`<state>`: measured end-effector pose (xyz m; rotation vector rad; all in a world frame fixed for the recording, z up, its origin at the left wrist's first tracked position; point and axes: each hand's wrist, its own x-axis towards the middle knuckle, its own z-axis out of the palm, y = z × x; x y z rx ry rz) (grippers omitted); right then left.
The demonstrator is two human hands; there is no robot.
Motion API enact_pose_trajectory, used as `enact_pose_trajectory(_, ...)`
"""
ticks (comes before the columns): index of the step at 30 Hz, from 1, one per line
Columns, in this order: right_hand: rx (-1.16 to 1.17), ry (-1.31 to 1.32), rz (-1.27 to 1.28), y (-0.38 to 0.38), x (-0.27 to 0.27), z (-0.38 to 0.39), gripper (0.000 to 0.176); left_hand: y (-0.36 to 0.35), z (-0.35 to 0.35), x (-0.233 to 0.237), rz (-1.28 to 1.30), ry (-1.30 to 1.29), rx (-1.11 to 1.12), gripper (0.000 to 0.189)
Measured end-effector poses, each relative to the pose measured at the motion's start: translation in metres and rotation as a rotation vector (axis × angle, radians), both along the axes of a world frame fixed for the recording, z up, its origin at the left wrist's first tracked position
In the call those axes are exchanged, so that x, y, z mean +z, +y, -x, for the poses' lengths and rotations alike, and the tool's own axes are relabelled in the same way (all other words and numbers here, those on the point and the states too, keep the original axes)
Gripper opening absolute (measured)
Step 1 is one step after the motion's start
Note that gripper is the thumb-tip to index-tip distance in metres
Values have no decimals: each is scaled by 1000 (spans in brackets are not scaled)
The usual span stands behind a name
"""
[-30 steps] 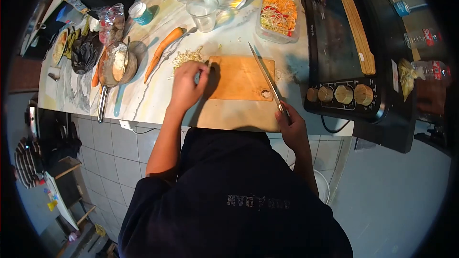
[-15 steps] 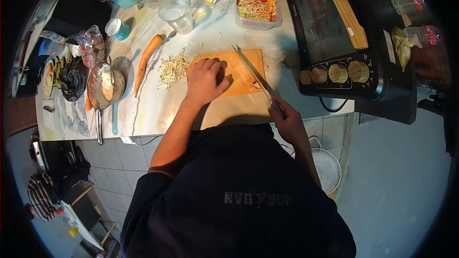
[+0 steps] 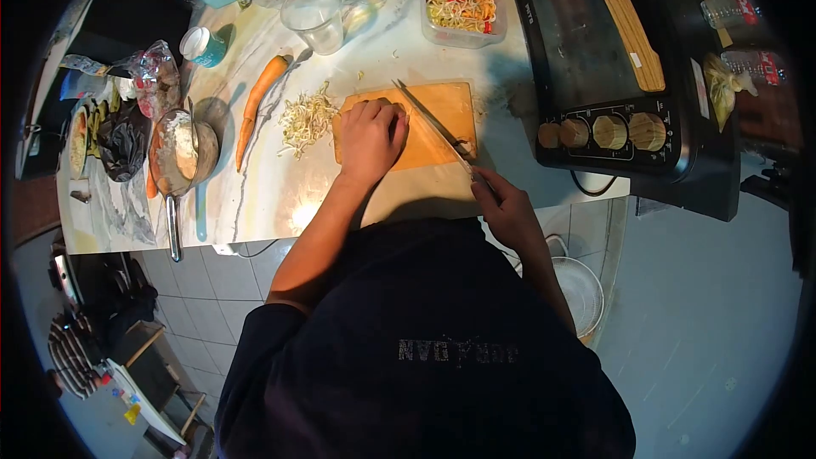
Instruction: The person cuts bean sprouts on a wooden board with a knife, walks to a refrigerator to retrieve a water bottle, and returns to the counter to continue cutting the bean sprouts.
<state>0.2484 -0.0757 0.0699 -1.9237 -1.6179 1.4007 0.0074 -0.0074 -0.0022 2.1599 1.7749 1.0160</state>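
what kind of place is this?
Probably a home kitchen: a knife over a wooden cutting board, a plastic tub of shredded vegetables, and what looks like a countertop oven with wooden-looking knobs.

Sprouts [image 3: 308, 121] lie left of the cutting board [image 3: 452, 107].

Orange-brown board [image 3: 421, 148], orange carrot [image 3: 257, 110], grey-veined white counter [image 3: 263, 200], black oven [image 3: 599, 85]
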Motion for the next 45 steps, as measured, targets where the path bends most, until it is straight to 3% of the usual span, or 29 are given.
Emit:
enact_pose_trajectory(23,-27,-14,58,3,-8,7,46,5,4,-3,48,-25,-23,7)
enact_pose_trajectory(32,12,-86,-86,-7,-19,10,42,6,5,0,104,10,-17,8)
enact_pose_trajectory(41,-206,-35,-101,-17,-20,-19,44,8,-3,3,89,162,-13,10)
enact_pose_trajectory(45,-310,39,-59,-19,-17,-27,44,36,-2,11,147,115,-56,12)
